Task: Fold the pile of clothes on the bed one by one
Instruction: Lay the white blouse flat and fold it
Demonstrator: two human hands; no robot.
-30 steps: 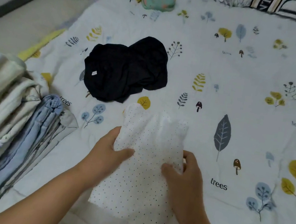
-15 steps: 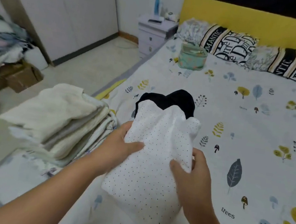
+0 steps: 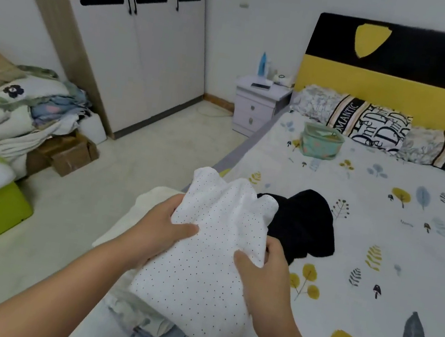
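Lifted higher and further left now, the folded white dotted garment (image 3: 202,255) is up over the folded stack (image 3: 133,313) at the bed (image 3: 376,249) edge, left hand (image 3: 160,231) and right hand (image 3: 266,276) fingers gripping its sides. Black garment (image 3: 302,226) sits crumpled just behind.

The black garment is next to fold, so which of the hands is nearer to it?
Right. The right hand is just beside the black garment, gripping the white dotted garment; the left hand grips its far side.
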